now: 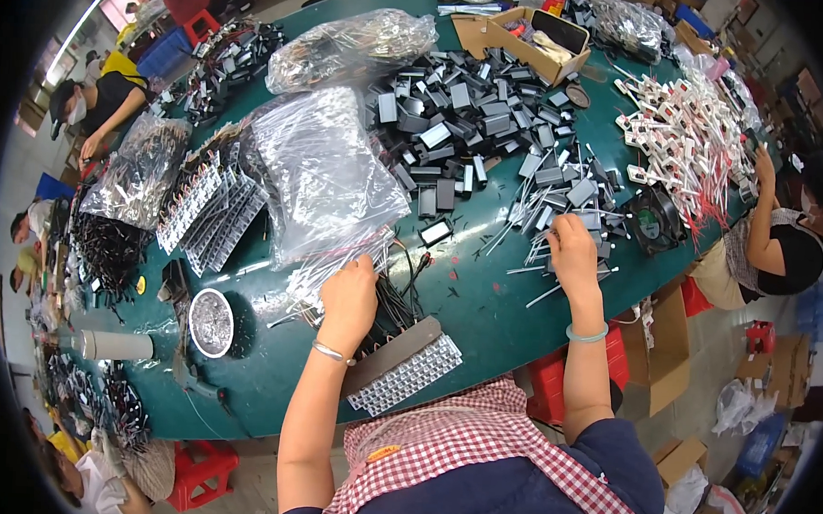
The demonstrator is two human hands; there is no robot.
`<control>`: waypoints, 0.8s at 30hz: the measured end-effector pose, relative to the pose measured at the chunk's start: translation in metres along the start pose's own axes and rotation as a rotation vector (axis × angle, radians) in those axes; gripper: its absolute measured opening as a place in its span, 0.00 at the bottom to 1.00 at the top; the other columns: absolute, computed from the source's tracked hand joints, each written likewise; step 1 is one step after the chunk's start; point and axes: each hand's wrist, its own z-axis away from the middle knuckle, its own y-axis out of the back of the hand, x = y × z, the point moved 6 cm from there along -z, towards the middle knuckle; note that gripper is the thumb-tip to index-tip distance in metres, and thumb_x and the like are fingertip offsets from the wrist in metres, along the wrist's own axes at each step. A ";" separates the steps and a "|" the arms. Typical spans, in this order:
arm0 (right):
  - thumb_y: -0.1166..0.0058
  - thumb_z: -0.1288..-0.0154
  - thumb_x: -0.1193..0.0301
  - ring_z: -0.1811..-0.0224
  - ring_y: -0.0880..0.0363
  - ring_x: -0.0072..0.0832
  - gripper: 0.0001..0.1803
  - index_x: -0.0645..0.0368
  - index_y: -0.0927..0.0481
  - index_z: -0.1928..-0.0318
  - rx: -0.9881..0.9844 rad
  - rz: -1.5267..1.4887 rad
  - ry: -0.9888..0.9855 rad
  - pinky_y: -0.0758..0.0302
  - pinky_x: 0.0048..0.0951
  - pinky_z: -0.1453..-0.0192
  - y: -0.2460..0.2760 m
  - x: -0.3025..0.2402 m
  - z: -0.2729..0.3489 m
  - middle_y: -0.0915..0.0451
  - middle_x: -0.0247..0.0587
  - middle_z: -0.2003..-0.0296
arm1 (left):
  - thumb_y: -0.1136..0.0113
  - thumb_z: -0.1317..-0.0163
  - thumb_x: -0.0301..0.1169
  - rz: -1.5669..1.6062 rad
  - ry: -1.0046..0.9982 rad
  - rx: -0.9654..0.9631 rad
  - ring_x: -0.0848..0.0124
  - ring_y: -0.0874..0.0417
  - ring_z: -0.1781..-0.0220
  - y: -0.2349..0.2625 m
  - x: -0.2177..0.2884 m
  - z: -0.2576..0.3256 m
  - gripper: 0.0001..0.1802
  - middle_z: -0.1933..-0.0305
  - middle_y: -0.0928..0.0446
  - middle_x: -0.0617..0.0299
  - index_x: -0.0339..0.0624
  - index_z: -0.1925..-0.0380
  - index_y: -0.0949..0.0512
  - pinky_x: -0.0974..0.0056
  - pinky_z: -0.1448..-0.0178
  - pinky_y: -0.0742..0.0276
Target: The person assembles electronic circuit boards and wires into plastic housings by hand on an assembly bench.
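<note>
Curled over a bundle of thin black wires (393, 298) on the green table (483, 306), the left hand (348, 296) pinched them; the right hand (574, 250) closed on small grey parts (562, 185). Light and limp, the wires seemed best gripped near their ends.

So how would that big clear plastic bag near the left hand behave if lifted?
The clear plastic bag looks floppy: crinkled film slumped on the table. Probably slippery, being glossy. Its thin contents would likely shift and sag.
</note>
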 end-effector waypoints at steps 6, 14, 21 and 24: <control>0.34 0.52 0.78 0.49 0.25 0.43 0.19 0.61 0.21 0.56 -0.024 -0.199 0.143 0.27 0.37 0.46 -0.008 -0.071 -0.023 0.22 0.43 0.54 | 0.42 0.41 0.27 -0.021 -0.061 0.029 0.49 0.19 0.70 0.003 -0.004 -0.001 0.06 0.74 0.22 0.48 0.37 0.70 0.29 0.52 0.68 0.24; 0.35 0.51 0.78 0.51 0.27 0.39 0.21 0.60 0.21 0.54 -0.301 -0.251 0.430 0.28 0.37 0.47 -0.092 -0.123 -0.033 0.24 0.39 0.57 | 0.44 0.38 0.23 0.210 -0.091 0.381 0.50 0.23 0.68 0.095 0.032 0.022 0.05 0.70 0.25 0.48 0.36 0.68 0.30 0.51 0.66 0.30; 0.37 0.45 0.78 0.53 0.25 0.32 0.19 0.60 0.23 0.51 -0.381 -0.690 0.227 0.26 0.32 0.50 -0.074 -0.138 -0.024 0.26 0.38 0.55 | 0.47 0.34 0.21 0.825 0.248 0.189 0.62 0.22 0.76 0.078 0.021 0.034 0.02 0.74 0.23 0.52 0.35 0.64 0.29 0.60 0.71 0.29; 0.41 0.37 0.78 0.53 0.22 0.24 0.20 0.60 0.26 0.45 -0.535 -1.128 -0.166 0.23 0.26 0.53 -0.066 -0.144 -0.010 0.23 0.36 0.52 | 0.47 0.33 0.21 0.836 0.092 0.287 0.69 0.24 0.80 0.082 0.030 0.035 0.05 0.78 0.23 0.55 0.35 0.59 0.28 0.66 0.75 0.31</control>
